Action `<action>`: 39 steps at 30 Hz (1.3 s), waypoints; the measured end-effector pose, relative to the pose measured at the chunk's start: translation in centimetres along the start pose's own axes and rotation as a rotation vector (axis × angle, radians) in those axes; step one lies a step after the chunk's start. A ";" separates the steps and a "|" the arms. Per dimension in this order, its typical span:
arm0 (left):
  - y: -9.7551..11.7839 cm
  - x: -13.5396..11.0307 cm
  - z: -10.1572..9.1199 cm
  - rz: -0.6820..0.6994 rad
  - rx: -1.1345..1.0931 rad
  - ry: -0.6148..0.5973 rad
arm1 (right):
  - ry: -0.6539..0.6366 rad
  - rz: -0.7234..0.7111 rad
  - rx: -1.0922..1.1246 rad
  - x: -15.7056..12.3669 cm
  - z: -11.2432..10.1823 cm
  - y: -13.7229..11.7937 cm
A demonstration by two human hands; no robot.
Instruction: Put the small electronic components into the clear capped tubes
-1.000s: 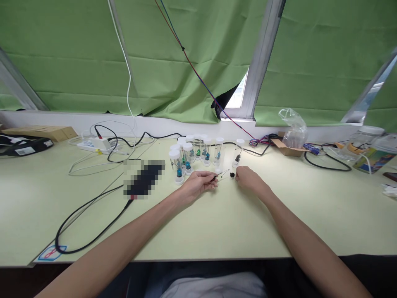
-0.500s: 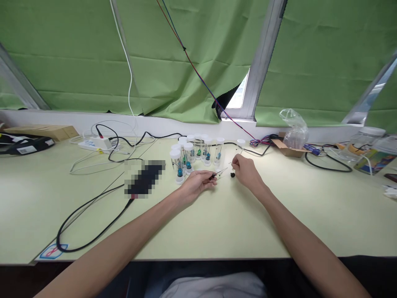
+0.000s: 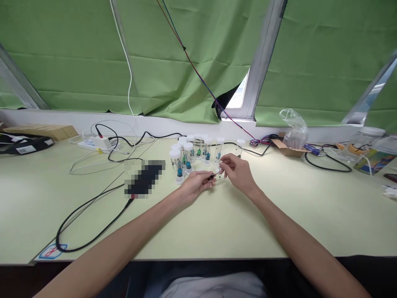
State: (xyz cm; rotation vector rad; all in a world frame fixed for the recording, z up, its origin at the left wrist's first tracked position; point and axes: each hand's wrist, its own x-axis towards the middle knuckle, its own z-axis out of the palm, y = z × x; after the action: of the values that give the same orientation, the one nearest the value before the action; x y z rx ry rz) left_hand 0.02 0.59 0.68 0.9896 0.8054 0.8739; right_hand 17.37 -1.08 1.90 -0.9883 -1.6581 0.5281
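Note:
My left hand (image 3: pixel 197 185) is closed in a pinch on a small black piece (image 3: pixel 211 176), too small to name more closely. Just to its right, the fingertips of my right hand (image 3: pixel 238 173) are pressed together round a thin, metal-looking rod (image 3: pixel 220 170), whose lower end is close to the black piece. Whether the two touch I cannot tell. Behind my hands stand several clear tubes with white caps, such as the front left tube (image 3: pixel 176 164), with blue or green pieces inside. Another white-capped tube (image 3: pixel 240 143) is partly hidden behind my right hand.
A blurred-out dark device (image 3: pixel 145 178) with a black cable (image 3: pixel 93 244) lies to the left. Farther back are a white power strip (image 3: pixel 93 145), an open cardboard box (image 3: pixel 290 150) with a plastic bag (image 3: pixel 294 130), and at right a clear jar (image 3: pixel 361 145).
My right hand has moved left, bringing its fingertips close to my left hand. The black piece seen under my right hand before no longer shows. My left hand has hardly moved.

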 end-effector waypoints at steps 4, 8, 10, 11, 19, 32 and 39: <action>-0.1 0.1 -0.2 0.005 0.014 -0.025 | -0.020 0.004 0.046 -0.1 0.2 0.1; -0.2 0.1 -0.2 0.004 0.026 -0.015 | -0.029 0.002 0.059 -0.2 0.3 -0.1; -0.2 0.1 -0.1 0.005 0.028 -0.013 | -0.031 0.006 0.053 -0.2 0.3 -0.1; -0.2 0.1 -0.1 0.003 0.029 -0.011 | -0.032 0.007 0.049 -0.3 0.3 -0.2; -0.1 0.0 0.0 -0.002 0.028 -0.027 | -0.023 -0.017 0.017 -0.3 0.3 -0.1; -0.1 -0.2 0.3 0.004 0.050 -0.028 | -0.024 -0.050 0.000 -0.3 0.4 -0.1; -0.2 -0.2 0.3 0.013 0.084 0.010 | -0.022 -0.115 -0.060 -0.2 0.4 0.1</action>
State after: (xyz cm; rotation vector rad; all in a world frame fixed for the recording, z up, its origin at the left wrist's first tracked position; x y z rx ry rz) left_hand 0.23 0.26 0.59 1.0666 0.8505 0.8626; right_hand 17.04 -1.17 1.61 -0.9266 -1.7479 0.4163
